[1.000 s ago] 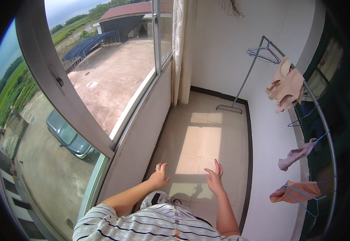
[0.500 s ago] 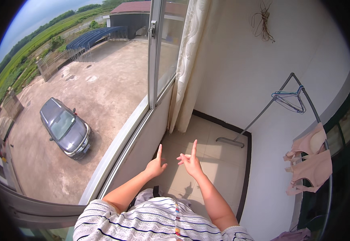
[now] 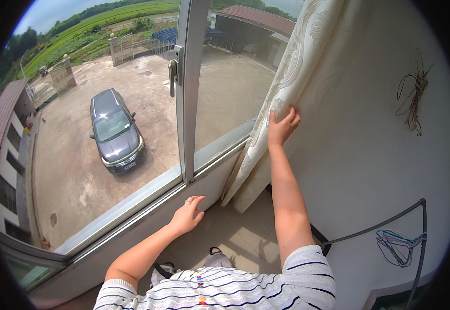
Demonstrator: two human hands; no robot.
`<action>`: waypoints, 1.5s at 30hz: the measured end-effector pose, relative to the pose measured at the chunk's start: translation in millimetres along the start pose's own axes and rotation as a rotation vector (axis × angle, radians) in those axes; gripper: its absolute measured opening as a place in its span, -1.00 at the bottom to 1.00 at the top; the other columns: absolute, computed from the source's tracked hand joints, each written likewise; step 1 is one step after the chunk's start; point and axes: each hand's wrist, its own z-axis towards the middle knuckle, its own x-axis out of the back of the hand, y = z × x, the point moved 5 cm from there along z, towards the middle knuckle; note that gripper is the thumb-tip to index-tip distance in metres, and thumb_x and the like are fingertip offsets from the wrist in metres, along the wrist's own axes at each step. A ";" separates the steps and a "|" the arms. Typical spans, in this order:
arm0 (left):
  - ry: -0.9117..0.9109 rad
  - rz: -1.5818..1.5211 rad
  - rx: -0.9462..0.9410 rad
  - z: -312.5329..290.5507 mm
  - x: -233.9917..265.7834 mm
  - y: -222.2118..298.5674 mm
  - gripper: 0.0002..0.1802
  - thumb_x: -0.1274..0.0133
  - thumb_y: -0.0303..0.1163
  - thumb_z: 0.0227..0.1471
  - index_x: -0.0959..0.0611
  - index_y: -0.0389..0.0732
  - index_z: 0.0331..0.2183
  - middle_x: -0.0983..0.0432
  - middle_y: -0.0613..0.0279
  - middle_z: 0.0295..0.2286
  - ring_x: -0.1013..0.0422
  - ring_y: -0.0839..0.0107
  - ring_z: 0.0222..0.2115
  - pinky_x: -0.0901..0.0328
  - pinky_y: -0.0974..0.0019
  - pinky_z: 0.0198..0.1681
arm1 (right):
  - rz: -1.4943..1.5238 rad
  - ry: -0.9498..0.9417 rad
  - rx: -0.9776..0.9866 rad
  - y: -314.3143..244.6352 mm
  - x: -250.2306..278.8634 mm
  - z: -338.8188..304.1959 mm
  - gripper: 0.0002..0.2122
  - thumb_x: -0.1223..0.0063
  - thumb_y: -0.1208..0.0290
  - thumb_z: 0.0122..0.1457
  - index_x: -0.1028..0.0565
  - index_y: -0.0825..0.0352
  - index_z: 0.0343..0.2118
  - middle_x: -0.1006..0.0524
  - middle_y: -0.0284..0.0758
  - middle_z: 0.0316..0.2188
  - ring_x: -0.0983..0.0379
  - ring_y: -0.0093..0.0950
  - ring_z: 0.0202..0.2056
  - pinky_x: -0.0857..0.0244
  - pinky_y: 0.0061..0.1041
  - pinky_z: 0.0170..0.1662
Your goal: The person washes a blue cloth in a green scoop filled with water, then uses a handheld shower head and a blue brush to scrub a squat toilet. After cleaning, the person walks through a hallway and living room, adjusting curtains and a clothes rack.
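Note:
A cream patterned curtain (image 3: 300, 62) hangs gathered at the right side of the sliding window. My right hand (image 3: 283, 128) reaches up to it with the arm stretched forward, thumb on its left and the fingers curled round a fold of the cloth. Lower and to the left, my left hand (image 3: 186, 215) hovers near the window sill (image 3: 132, 219). It is empty, with its fingers loosely bent and apart, and a ring shows on one finger. Above it rises the metal window frame (image 3: 186, 103) with a latch handle (image 3: 172, 77).
A drying rack (image 3: 422, 222) with several hangers (image 3: 398, 245) stands at the right by the white wall. A bundle of cord (image 3: 416, 98) hangs on that wall. The left window part is open over a yard with a parked dark car (image 3: 115, 129).
My right hand has gone from pointing in mid-air up to the curtain and grasped it. My left hand's pointing finger has relaxed. The view has turned toward the window.

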 end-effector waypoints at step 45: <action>1.929 0.265 0.919 -1022.4 379.5 -138.9 -0.76 -0.09 -0.23 -0.02 -0.62 -0.21 -0.42 -0.52 0.12 -0.54 -0.47 0.29 -0.52 -0.32 0.25 -0.41 | 1.729 -0.964 1.020 -1083.0 427.8 -810.5 -0.95 0.02 0.46 0.02 -0.37 0.18 -0.52 -0.35 -0.51 0.09 0.14 -0.20 0.29 0.78 0.13 0.18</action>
